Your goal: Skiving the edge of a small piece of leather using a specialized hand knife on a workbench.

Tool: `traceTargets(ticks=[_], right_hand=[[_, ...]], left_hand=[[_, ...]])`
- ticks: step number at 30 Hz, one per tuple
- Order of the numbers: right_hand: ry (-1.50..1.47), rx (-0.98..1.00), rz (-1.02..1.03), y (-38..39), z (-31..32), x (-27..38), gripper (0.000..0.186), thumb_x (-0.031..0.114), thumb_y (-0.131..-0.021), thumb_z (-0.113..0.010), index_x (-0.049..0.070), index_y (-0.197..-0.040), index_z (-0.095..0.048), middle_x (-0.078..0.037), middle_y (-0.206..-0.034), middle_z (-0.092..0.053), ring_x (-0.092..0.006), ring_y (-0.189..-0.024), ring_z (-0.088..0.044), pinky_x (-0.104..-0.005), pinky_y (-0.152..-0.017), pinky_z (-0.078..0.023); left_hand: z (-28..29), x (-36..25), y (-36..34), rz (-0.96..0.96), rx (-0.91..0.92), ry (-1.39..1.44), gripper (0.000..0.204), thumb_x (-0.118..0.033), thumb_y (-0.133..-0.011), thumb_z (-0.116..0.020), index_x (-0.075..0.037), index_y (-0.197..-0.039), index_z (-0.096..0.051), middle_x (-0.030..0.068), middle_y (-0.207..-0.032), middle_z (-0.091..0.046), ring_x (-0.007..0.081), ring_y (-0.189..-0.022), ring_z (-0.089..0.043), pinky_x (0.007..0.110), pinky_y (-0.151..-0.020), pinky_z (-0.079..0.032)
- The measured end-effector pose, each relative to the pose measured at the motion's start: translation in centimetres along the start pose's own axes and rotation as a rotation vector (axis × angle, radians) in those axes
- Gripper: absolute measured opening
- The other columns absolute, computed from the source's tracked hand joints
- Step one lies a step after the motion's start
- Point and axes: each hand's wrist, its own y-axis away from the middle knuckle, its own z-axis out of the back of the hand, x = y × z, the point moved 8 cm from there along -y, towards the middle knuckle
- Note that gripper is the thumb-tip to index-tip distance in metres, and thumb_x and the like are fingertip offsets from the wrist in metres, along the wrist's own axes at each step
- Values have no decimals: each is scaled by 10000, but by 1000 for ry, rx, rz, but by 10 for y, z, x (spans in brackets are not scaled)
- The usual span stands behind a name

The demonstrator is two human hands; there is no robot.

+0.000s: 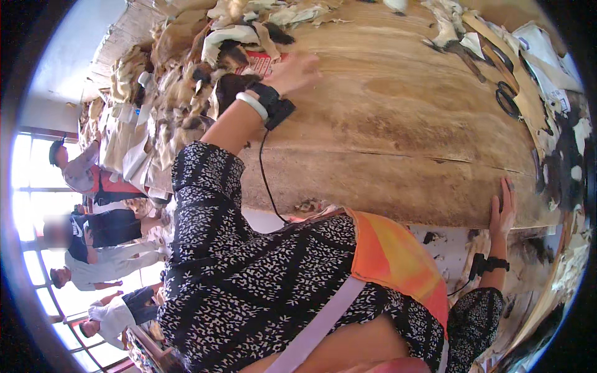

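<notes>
My left hand (293,74) reaches over the far left part of a worn wooden tabletop (385,93). It is next to a red sheet with a white pattern (258,62), partly covered by fur scraps (233,56). Its fingers are blurred, and I cannot tell whether they touch or hold anything. At the table's near right edge, my right hand (505,208) rests with fingers stretched out on the wood and nothing in them. Both wrists carry black strapped devices; a cable hangs from the left one.
A large heap of fur and hide pieces (180,93) covers the table's left end. Black-handled scissors (507,99) lie at the right among hide strips (528,93) and a white bag (547,59). Several people (112,267) stand by windows at the left.
</notes>
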Motion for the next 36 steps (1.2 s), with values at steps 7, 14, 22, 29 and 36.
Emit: traceTargets(ticks=[7, 14, 22, 29, 36], right_hand=[[9, 21, 34, 3, -7, 26, 485, 258, -945, -506, 91, -1400, -493, -149, -1441, -479, -366, -1309, -449, -440, -1110, -328], [10, 66, 91, -29, -50, 63, 481, 243, -956, -482, 72, -1406, -479, -154, -1471, -447, -366, -1354, -405, -437, -1124, -305], [46, 50, -10, 30, -37, 28, 489, 269, -975, -458, 49, -1412, -463, -136, -1495, -417, -350, -1364, -390, -428, -1129, -293], [46, 66, 2, 31, -50, 38, 482, 274, -977, -453, 66, -1411, -471, -154, -1485, -425, -342, -1360, -396, -425, -1131, -290], [24, 66, -28, 36, -53, 41, 463, 232, -971, -466, 62, -1401, -486, -156, -1480, -434, -331, -1360, -404, -410, -1129, -295]], left_hand=[[-5, 103, 26, 397, 426, -317, 620, -490, -793, -704, -76, -1238, -584, 217, -1336, -514, 378, -1276, -446, 453, -1059, -380], [85, 207, 97, 458, -243, -94, 644, -500, -733, -735, -81, -1205, -605, 254, -1317, -499, 411, -1308, -377, 479, -1055, -364], [75, 106, 149, 324, 127, -176, 714, -448, -747, -745, -104, -1331, -517, 258, -1307, -447, 441, -1164, -529, 436, -981, -457], [37, 170, 167, 139, 80, -277, 112, -183, -742, -685, -78, -783, -681, 186, -871, -593, 368, -924, -592, 434, -773, -487], [71, 166, 141, 196, -176, -22, 284, -268, -768, -739, -67, -949, -656, 155, -814, -625, 351, -778, -618, 452, -698, -495]])
